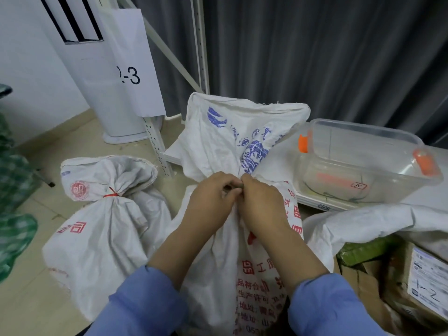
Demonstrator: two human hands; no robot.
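A tall white woven sack (218, 141) with blue and red print stands in the middle of the floor. Its neck is gathered into a bunch. My left hand (211, 202) and my right hand (261, 202) meet at that neck, fingers curled and pinching the bunched cloth or a small tie there. What lies between the fingertips is too small to make out. The sack's open top flares above my hands.
A second white sack (97, 226), tied with a red band (111, 194), sits to the left. A clear plastic bin (363, 161) with orange clips rests on a low shelf at right. Cardboard boxes (412, 287) lie at bottom right. Green mesh bags (12, 202) line the left edge.
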